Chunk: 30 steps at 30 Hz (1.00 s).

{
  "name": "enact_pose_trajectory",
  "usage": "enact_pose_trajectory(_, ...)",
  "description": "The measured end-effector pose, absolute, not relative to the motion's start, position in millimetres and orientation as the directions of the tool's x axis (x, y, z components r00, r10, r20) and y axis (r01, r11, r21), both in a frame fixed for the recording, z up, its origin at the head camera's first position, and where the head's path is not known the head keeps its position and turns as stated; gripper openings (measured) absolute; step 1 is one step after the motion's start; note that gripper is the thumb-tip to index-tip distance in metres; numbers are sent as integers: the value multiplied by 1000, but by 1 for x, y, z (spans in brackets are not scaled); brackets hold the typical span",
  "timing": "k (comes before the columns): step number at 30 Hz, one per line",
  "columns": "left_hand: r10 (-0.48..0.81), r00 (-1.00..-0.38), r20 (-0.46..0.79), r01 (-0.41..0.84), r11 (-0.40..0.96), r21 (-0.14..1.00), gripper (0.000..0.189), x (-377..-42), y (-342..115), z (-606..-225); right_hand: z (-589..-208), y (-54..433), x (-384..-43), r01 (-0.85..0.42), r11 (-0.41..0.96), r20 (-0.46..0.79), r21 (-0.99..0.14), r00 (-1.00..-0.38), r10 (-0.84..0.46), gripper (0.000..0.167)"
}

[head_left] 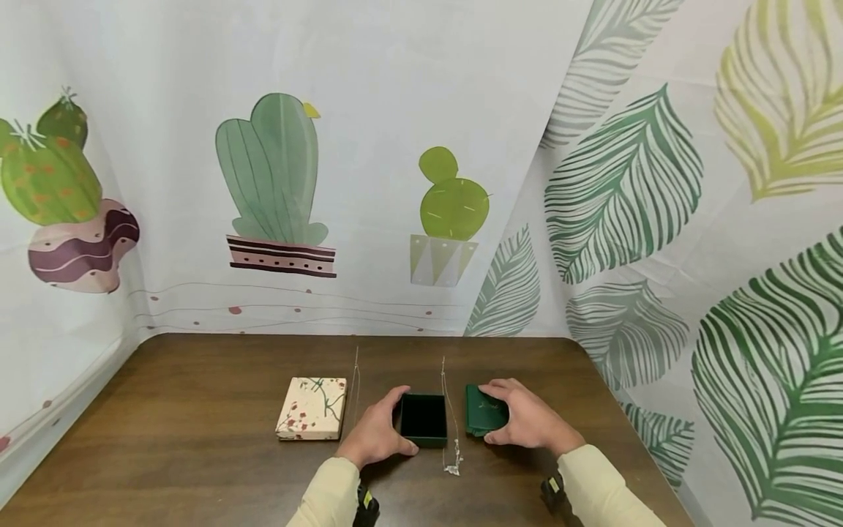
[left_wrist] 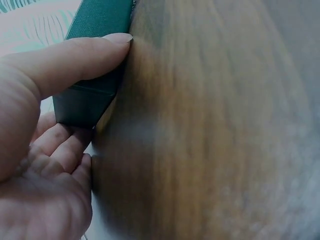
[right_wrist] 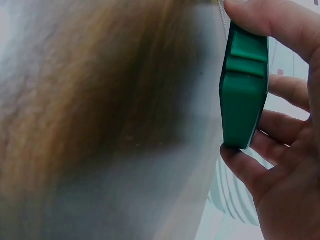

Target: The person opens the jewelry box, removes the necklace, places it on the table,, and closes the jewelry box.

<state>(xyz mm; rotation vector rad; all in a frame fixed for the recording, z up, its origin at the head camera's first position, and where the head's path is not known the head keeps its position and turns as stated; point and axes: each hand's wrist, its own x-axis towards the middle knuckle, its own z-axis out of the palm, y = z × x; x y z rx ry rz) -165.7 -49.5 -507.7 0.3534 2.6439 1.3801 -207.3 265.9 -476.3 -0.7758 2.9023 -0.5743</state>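
Note:
My left hand (head_left: 378, 433) grips a small dark green box (head_left: 424, 442) without a lid on the table, thumb at its near side and fingers at its far left corner. In the left wrist view, the thumb presses along the wall of the box (left_wrist: 100, 20). To the right, my right hand (head_left: 527, 419) holds a flat green square piece (head_left: 485, 412) with faint lettering on top. Ridges show on the side of this green piece (right_wrist: 245, 100) in the right wrist view. Between the hands lies a thin silver necklace (head_left: 453, 467) with a glittering pendant.
A cream box with a floral print (head_left: 312, 408) sits left of my left hand. Another thin chain (head_left: 356, 369) lies between it and the green box, partly hidden by the hand. The brown wooden table (head_left: 197, 424) ends at a printed cloth backdrop (head_left: 369, 183).

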Motion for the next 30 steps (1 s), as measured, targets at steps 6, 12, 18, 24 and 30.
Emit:
enact_pose_trajectory(6, 271, -962, -25, 132, 543, 829, 108, -166, -49, -510, -468, 260, -204, -479, 795, 23, -373, -861, -508, 85)
enact_pose_trajectory(12, 266, -964, -28, 127, 546, 828, 107, -166, -50, -510, -462, 251, -201, -504, 785, 49, -360, -850, -524, 83)
enact_pose_trajectory(18, 268, -963, -38, 119, 544, 831, 107, -167, -50, -511, -459, 244, -199, -520, 780, 56, -347, -842, -536, 83)
enact_pose_trajectory(24, 271, -962, -36, 122, 545, 830, 107, -165, -49, -510, -455, 236, -198, -528, 776, 52, -346, -836, -546, 83)
enact_pose_trajectory(30, 271, -962, -27, 132, 550, 825, 105, -165, -50, -507, -451, 227, -198, -540, 770, 54, -340, -828, -558, 82)
